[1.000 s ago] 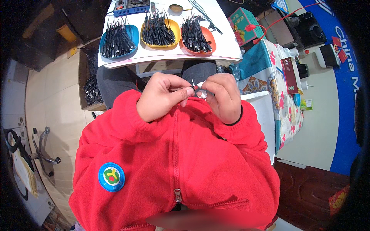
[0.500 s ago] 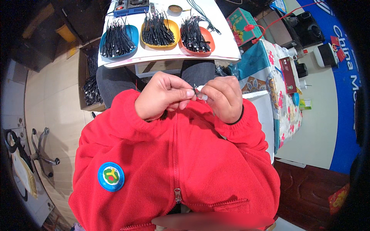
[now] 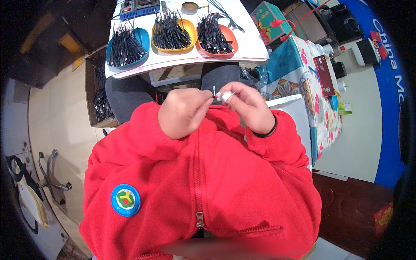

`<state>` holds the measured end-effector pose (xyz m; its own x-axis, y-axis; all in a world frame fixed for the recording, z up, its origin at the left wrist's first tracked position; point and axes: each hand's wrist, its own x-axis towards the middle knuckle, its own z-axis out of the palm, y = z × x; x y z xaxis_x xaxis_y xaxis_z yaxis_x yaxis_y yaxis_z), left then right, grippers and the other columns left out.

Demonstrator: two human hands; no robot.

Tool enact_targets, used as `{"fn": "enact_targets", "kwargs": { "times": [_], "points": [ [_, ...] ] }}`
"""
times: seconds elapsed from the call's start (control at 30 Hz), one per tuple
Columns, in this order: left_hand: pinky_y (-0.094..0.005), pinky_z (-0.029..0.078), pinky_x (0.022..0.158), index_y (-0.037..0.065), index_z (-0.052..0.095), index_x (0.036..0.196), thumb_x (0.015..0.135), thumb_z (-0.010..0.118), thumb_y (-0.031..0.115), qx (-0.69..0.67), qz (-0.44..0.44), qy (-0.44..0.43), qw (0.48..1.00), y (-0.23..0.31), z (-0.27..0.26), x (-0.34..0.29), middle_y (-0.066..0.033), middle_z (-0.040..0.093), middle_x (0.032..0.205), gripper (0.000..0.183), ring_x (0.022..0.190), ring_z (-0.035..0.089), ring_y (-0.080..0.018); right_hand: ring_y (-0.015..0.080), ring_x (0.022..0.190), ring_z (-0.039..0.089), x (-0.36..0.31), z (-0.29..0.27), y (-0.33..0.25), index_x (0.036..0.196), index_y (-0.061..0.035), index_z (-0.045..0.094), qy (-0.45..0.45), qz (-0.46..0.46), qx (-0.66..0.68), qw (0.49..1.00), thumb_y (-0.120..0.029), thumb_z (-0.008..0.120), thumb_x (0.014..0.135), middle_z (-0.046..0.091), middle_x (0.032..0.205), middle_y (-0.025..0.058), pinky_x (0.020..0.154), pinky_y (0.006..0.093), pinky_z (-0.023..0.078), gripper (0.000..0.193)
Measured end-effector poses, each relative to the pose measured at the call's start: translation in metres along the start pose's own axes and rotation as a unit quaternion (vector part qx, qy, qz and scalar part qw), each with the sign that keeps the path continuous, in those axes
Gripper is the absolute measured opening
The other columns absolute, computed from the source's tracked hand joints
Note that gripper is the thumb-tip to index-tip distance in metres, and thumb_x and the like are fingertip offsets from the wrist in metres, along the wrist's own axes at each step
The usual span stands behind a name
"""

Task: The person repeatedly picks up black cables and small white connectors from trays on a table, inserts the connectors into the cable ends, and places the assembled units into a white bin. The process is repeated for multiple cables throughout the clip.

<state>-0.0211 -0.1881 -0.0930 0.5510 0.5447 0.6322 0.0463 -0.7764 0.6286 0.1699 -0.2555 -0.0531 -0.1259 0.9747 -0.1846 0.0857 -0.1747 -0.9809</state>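
At the thin wires (image 3: pixel 214 90), both hands (image 3: pixel 181 113) have turned.

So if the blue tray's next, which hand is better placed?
Probably the left hand: it's nearer the blue tray and on its side, while the right hand sits farther across.

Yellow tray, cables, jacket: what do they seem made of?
Yellow tray: likely plastic, smooth, with a rounded, evenly coloured rim. Cables: probably plastic or rubber sheathing, black, with some shiny, seemingly metal ends. Jacket: apparently fleece, matte, with fuzzy nap.
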Motion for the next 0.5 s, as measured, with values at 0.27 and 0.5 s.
{"fn": "enact_targets", "kwargs": {
  "times": [0.27,0.5],
  "points": [
    [-0.0268,0.046,0.053,-0.004,0.066,0.086,0.082,0.064,0.004,-0.241,-0.224,-0.037,0.944,0.007,-0.012,0.003,-0.0126,0.063,0.066,0.009,0.056,0.061,-0.0143,0.0276,0.077,0.056,0.008,0.009,-0.003,0.092,-0.0031,0.059,0.134,-0.458,-0.474,0.74,0.006,0.069,0.063,0.058,0.086,0.0095,0.066,0.034,0.046,0.032],
    [-0.0356,0.048,0.052,-0.004,0.062,0.089,0.073,0.066,-0.005,0.094,0.082,0.027,0.992,0.008,-0.004,-0.003,-0.0143,0.057,0.064,0.017,0.057,0.06,-0.0288,0.0109,0.082,0.051,-0.001,0.015,0.009,0.099,0.0008,0.052,0.058,-0.136,-0.152,0.977,-0.001,0.054,0.089,0.053,0.089,0.0031,0.075,0.0241,0.043,0.01]
  ]
}}
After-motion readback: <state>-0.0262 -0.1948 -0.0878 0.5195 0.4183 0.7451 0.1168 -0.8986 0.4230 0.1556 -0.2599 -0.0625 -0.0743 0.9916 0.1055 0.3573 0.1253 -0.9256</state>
